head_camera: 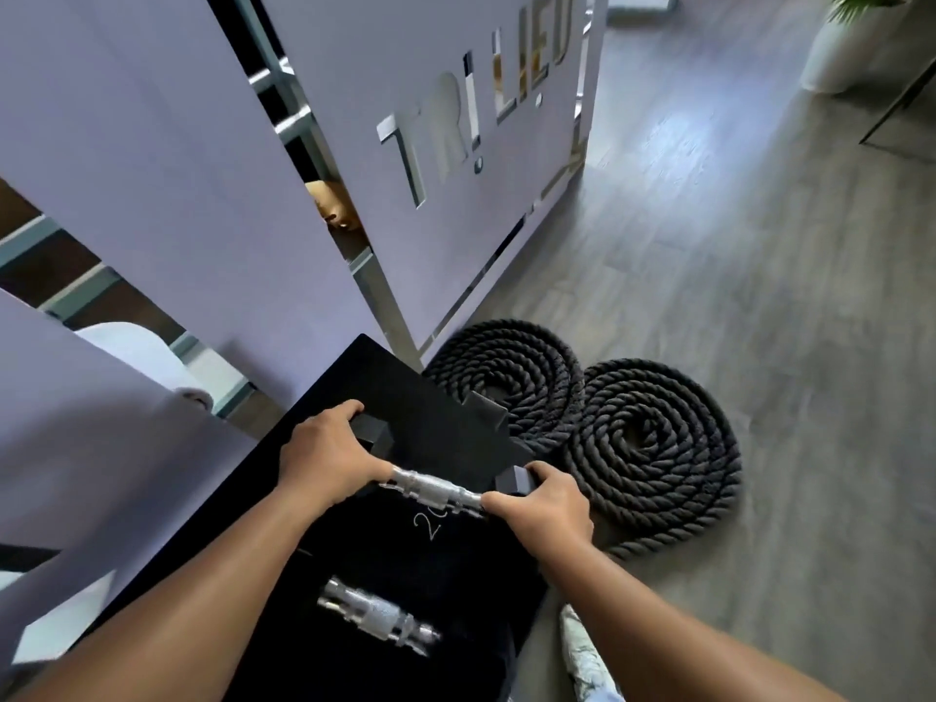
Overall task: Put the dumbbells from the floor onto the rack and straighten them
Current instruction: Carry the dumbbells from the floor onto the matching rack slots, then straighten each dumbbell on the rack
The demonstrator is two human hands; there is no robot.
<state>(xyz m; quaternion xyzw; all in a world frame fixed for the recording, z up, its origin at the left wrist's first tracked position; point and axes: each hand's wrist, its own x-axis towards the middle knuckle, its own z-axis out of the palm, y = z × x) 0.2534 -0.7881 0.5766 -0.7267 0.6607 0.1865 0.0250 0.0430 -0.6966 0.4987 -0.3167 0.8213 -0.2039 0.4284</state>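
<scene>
Both hands are holding one dumbbell (435, 491) on top of the black rack (405, 397). Left hand (329, 448) is curling over the far-left head, fingers wrapped round its edge; right hand (544, 504) is gripping the near-right head, thumb by the end of the chrome handle. So the bar is running between the two hands, long axis slanting from up-left to down-right, approx. equal reach for each. A 2nd dumbbell (377, 618) is lying closer to the body, below both wrists, handle slanting much the same way. Judging by the task, the step is prob. squaring the held one: it's turning on whether that axis is lining up w/ the rack edge. Coiled ropes (653, 448) are sitting on the floor, just right of the right hand.
</scene>
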